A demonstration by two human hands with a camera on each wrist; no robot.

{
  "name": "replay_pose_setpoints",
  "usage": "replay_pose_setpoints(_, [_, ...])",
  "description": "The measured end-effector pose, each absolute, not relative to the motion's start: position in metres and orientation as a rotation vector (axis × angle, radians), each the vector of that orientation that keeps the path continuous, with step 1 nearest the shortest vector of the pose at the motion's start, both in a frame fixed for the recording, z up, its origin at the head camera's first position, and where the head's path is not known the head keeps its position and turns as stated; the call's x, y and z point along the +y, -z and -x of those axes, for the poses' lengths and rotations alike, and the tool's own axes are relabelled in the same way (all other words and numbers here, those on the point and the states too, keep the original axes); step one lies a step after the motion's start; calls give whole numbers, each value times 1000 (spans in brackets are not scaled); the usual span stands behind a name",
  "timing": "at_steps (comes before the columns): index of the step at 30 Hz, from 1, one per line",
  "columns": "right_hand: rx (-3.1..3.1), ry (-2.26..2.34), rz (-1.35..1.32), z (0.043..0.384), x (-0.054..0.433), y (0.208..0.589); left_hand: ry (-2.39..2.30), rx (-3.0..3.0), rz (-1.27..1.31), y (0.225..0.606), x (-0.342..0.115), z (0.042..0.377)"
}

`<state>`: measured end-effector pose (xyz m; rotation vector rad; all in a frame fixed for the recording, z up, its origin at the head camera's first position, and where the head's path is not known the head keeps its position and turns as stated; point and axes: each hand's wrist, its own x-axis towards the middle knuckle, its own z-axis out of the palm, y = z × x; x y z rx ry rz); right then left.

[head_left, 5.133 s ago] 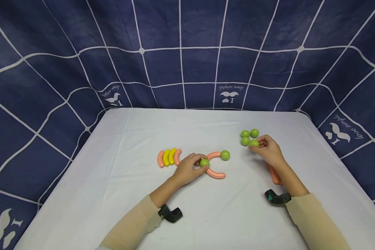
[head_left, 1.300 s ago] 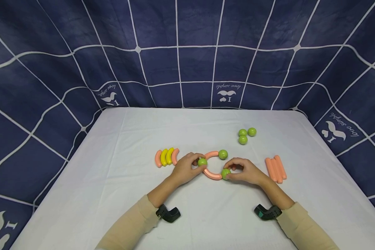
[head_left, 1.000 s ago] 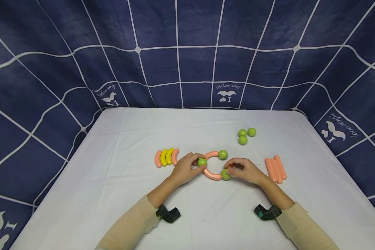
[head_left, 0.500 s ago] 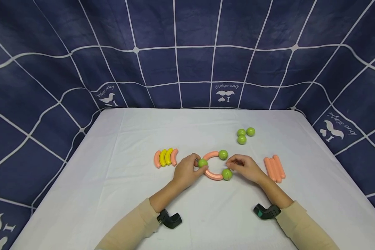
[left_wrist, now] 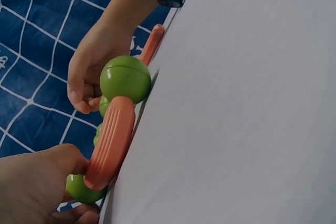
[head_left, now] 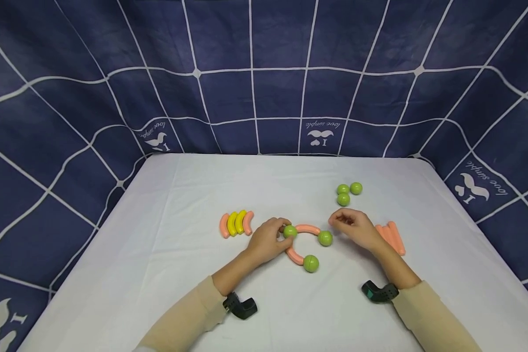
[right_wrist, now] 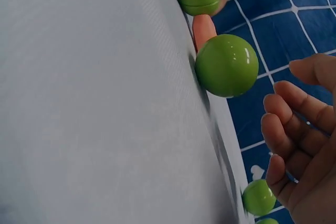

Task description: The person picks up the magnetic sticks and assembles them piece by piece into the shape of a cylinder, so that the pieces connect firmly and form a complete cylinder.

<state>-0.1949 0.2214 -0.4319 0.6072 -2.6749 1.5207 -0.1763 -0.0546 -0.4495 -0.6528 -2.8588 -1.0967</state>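
Observation:
My left hand (head_left: 267,240) pinches a green ball (head_left: 290,231) between thumb and fingers at the middle of the table. Two curved orange sticks, the upper (head_left: 308,229) and the lower (head_left: 295,255), fan out to the right from this ball. Each ends in another green ball, one at the upper right (head_left: 325,238) and one at the lower right (head_left: 310,264). Right of the upper end ball hovers my right hand (head_left: 355,229), its fingers loosely bent. The right wrist view shows nothing in that hand (right_wrist: 304,129), with a gap between it and the near ball (right_wrist: 227,65).
Three loose green balls (head_left: 343,199) lie at the back right. Several straight orange sticks (head_left: 393,238) lie side by side at the right, partly behind the right forearm. At the left, yellow curved sticks (head_left: 231,224) lie between orange curved ones (head_left: 224,226) on the white cloth (head_left: 193,293).
My right hand has taken a green ball from the back group, set it at the lower curved stick's end, let go and drawn away. The joined piece has turned clockwise in my left hand.

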Motion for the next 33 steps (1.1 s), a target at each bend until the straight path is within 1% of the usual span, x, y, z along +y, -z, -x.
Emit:
replay_pose_setpoints(8, [-2718,-1464,-762,211,204,423,1116,-2925,922,438,-54,190])
replay_pose_setpoints(13, [-2757,-1500,-894,219,193,420,1181,-2953,1020,433,-55,201])
replay_pose_setpoints(17, [-2828,-1484,-1004,225,185,422,1251,-2949,1029,432,-54,206])
replay_pose_setpoints(20, [-2896,-1455,-1091,228,180,422,1195,-2972,993,429,-51,205])
replay_pose_setpoints(25, [-2973,-1381,-1274,231,169,421,959,-3036,873,417,-46,193])
replay_pose_setpoints(27, [-2995,-1349,-1324,232,166,420,914,-3029,882,412,-45,185])
replay_pose_setpoints(29, [-3015,-1330,-1352,233,163,419,921,-3002,967,406,-45,177])
replay_pose_setpoints(33, [-3057,-1303,-1342,235,160,415,925,-2926,1291,402,-45,162])
